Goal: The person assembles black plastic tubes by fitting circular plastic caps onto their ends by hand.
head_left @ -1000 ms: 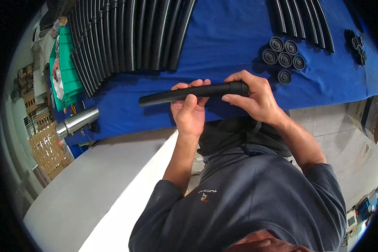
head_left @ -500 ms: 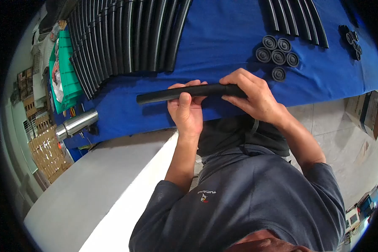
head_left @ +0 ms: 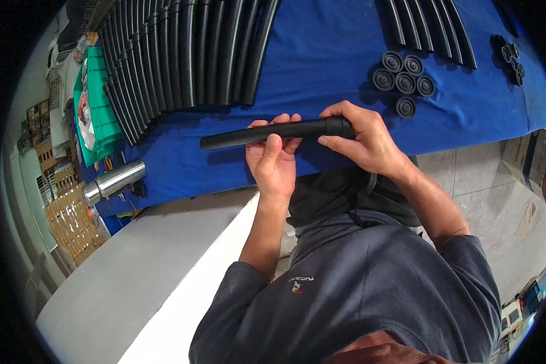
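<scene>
A black tube (head_left: 230,139) lies level across both hands above the blue cloth, its plain end pointing left. My left hand (head_left: 272,162) is palm up beneath its middle, with the thumb in front and the fingers curled behind. At the right end of the tube, a wider black collar (head_left: 335,126) sits between the thumb and index finger of my right hand (head_left: 373,141), whose palm is against that end. The very tip is hidden by my right hand. Just beyond that hand, several round black caps with ringed faces (head_left: 404,82) rest on the cloth.
Long black tubes (head_left: 191,60) lie side by side at the back left, with several more (head_left: 428,30) at the back right. A green bin (head_left: 102,115) and a shiny metal cylinder (head_left: 116,180) are at the left. More black caps (head_left: 512,60) sit far right. A cardboard box (head_left: 528,159) stands beyond the table edge.
My right thumb and index finger have slid toward the right end, so the collar there now shows. My left hand keeps its hold on the tube.
</scene>
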{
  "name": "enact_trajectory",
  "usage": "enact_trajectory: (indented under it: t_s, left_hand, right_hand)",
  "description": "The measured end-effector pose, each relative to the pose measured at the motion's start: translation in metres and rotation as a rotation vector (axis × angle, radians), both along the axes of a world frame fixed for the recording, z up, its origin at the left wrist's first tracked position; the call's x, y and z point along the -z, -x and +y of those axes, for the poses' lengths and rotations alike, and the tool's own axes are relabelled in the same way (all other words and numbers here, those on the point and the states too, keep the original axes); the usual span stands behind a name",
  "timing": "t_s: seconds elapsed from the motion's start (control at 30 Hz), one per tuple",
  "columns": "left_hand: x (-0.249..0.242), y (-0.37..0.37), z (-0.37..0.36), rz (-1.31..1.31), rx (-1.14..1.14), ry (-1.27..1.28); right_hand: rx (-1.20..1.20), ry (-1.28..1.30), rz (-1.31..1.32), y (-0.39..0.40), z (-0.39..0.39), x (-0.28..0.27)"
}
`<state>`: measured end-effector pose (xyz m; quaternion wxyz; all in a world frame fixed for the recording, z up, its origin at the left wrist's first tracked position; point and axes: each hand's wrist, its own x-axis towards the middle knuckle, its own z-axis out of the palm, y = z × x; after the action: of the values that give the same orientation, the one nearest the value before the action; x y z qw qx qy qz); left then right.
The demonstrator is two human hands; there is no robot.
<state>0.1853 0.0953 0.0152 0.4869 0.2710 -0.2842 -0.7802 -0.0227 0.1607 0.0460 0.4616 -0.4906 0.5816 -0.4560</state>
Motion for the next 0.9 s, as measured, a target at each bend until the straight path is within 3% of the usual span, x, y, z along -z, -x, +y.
enact_trajectory:
  t_s: [0.1,0.3,0.4,0.6,0.9]
  left_hand:
    - [-0.001,0.001,-0.001,-0.002,-0.014,0.005]
    - [0.003,0.0,0.001,-0.044,0.014,0.048]
    - [0.001,-0.001,-0.002,-0.04,0.013,0.031]
    - [0.005,-0.009,-0.001,-0.038,0.016,0.031]
    - [-0.001,-0.001,0.005,-0.128,-0.08,-0.007]
  right_hand:
    - [0.13,0.275,0.022,-0.009,-0.003,0.009]
    - [-0.012,0.217,0.064,0.004,0.002,0.007]
    - [-0.026,0.03,-0.021,0.004,0.004,-0.005]
    - [0.051,0.39,0.15,-0.006,0.0,0.018]
    - [0.041,0.328,0.088,-0.009,0.005,0.016]
